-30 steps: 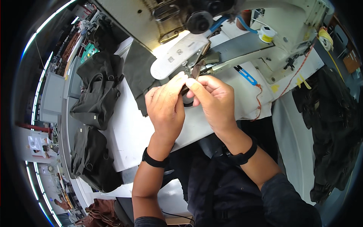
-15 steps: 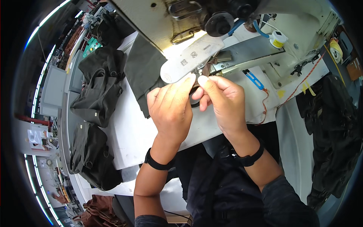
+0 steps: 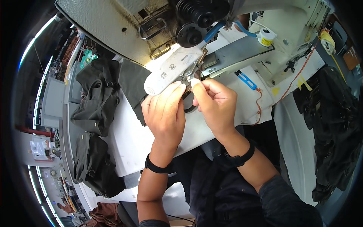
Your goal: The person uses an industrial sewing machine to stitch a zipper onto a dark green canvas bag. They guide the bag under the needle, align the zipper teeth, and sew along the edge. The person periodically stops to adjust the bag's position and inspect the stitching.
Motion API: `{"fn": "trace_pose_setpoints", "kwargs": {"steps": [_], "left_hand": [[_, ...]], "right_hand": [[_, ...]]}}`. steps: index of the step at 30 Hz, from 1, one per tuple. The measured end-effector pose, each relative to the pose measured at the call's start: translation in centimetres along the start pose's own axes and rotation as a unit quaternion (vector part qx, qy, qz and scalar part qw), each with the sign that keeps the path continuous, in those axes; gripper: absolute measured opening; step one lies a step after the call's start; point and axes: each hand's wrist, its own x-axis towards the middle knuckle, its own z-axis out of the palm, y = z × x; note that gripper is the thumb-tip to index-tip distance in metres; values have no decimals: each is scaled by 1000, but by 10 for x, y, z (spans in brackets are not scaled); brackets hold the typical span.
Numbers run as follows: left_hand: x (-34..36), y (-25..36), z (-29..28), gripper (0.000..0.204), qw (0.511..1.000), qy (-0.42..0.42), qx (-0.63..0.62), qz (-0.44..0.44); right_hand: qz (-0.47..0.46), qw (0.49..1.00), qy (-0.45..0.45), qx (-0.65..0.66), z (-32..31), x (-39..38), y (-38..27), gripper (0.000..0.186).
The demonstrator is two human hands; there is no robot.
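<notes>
Several dark bags (image 3: 96, 106): left of the sewing machine (image 3: 98, 26), presumably kept clear.
Left hand (image 3: 164, 117): at its needle end, likely steadying; grip closure unclear.
Toothed strip (image 3: 190, 90): between hands, same end.
Right hand (image 3: 219, 109): grip clamped on strip, probably for alignment.
Blue snips (image 3: 247, 81): beside its bed, seemingly for reach.

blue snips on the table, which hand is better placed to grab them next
Probably the right hand: the blue snips lie nearer to it, on its outer side, while the left hand is farther away, with the right between. Both are occupied at a zipper-like strip, though.
</notes>
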Motion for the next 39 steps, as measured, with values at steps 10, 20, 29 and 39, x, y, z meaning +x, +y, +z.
{"fn": "trace_pose_setpoints", "kwargs": {"steps": [10,20,29,39], "left_hand": [[4,1,-1,26,1000,13,-9,-5],[2,1,5,25,999,34,-14,-32],[6,5,6,24,999,44,0,-12],[1,4,5,28,999,23,-17,-13]], "right_hand": [[-88,995,18,-53,6,7,6,28],[-195,948,34,-249,-1,14,12,28],[-191,971,-13,-142,-13,21,2,14],[-160,893,-185,-378,-32,46,-38,14]]}}
